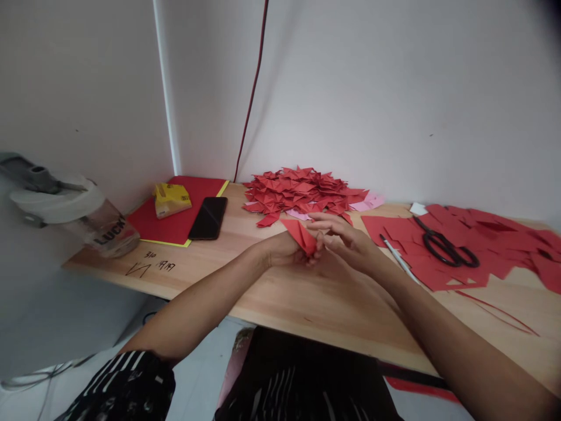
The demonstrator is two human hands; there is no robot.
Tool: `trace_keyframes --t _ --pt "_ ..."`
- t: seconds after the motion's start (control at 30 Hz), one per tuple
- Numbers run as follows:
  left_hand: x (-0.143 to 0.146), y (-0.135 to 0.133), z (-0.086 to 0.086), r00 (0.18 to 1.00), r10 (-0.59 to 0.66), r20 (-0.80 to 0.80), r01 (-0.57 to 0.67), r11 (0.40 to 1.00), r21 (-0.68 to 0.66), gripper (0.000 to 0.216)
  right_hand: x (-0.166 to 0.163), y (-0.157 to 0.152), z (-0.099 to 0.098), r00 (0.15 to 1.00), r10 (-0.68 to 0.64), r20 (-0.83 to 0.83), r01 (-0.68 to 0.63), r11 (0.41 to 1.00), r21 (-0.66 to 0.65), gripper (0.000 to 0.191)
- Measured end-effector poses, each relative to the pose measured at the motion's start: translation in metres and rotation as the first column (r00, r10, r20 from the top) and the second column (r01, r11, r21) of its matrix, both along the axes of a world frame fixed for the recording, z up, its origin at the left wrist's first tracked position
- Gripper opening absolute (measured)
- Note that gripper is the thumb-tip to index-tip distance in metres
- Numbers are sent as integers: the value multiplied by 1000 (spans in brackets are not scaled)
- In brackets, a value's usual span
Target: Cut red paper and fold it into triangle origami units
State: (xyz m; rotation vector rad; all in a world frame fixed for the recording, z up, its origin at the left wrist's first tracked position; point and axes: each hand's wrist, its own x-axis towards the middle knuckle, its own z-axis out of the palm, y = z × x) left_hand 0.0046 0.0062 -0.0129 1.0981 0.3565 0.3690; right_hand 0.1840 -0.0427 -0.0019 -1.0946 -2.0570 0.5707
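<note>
A folded red paper piece [301, 235] is held between both of my hands above the wooden table [307, 292]. My left hand [283, 248] grips it from below, fingers closed on the paper. From the right, my right hand [344, 237] pinches the paper's lower edge, with its other fingers stretched toward the pile. Just behind my hands lies a pile of folded red paper pieces [302, 192].
Black scissors [445, 245] lie on cut red paper sheets [482, 245] at the right, beside a white pen [398, 257]. At the left are a black phone [208, 217], a yellow box [172, 199] on a red sheet [193, 196], and a clear bottle [100, 225].
</note>
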Motion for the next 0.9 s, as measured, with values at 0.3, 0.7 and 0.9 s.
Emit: trace_keyframes --t 0.3,0.7,0.9 --pt "-3 3 -4 989 -67 -135 58 996 -71 8 -7 2 -7 957 -183 -227 118 956 -270 26" --pt "-9 17 -5 893 448 -49 -406 848 341 12 1 6 -19 890 -359 -281 142 804 -578 35" --pt "-10 22 -7 864 471 -176 -360 824 437 9 21 5 -4 775 -543 -323 514 839 -178 20"
